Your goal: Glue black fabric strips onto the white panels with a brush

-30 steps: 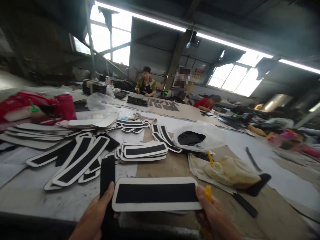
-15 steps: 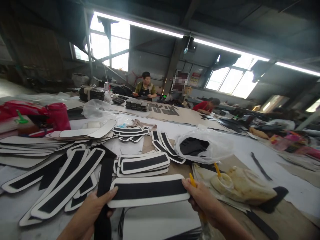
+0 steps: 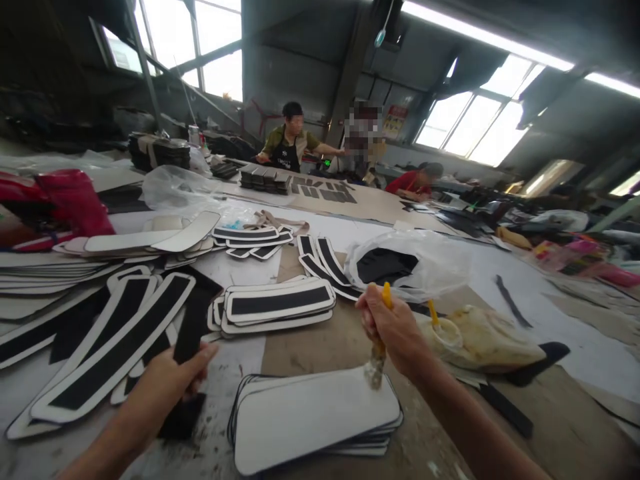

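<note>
My right hand is closed round a glue brush with a yellow handle. The brush head meets the far right part of the top white panel on a stack with rounded corners. To the left, my left hand is closed on black strips that hang below the fingers; how many cannot be made out. Just beyond the stack lies a pile of white panels with black strips on them. More such long panels lie fanned out by my left forearm.
A stained glue container with another yellow handle in it stands at the right. Behind it sits a clear plastic bag holding black pieces. A red bag is at far left. Two people work across the table.
The panel with the black strip has left both my hands, and the pile beyond has one on top. My right hand now brings the brush down on the white stack. The view has tilted down.
</note>
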`<action>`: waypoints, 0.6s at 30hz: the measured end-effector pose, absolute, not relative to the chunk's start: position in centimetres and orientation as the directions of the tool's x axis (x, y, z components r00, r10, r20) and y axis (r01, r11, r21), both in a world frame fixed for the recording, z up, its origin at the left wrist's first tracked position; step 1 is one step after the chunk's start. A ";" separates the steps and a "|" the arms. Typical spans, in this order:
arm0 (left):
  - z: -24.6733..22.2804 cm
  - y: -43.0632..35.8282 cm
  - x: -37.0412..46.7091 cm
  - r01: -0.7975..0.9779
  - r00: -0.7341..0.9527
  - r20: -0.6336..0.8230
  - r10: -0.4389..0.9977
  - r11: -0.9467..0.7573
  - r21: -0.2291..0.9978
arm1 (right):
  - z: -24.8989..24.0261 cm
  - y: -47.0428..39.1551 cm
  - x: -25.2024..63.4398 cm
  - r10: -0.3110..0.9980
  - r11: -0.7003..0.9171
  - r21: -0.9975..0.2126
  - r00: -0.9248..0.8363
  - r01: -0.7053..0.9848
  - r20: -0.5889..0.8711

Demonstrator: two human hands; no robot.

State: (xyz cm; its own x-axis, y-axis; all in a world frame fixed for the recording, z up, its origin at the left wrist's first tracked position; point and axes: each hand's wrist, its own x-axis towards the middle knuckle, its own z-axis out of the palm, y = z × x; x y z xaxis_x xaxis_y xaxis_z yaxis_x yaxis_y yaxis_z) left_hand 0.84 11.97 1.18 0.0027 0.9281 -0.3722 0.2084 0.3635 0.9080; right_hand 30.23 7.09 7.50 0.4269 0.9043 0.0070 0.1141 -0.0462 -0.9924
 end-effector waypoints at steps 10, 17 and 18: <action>-0.9 5.1 2.4 0.383 0.152 -0.415 0.897 0.334 0.861 | 4.0 5.2 17.9 0.886 0.184 -0.737 0.434 -0.650 -0.161; -1.6 4.8 1.6 0.445 0.185 -0.405 0.895 0.291 0.847 | 2.3 4.9 17.8 0.824 0.223 -0.775 0.539 -0.592 -0.174; -1.6 4.7 1.5 0.467 0.170 -0.404 0.899 0.287 0.836 | 2.5 4.6 18.3 0.830 0.210 -0.795 0.534 -0.568 -0.162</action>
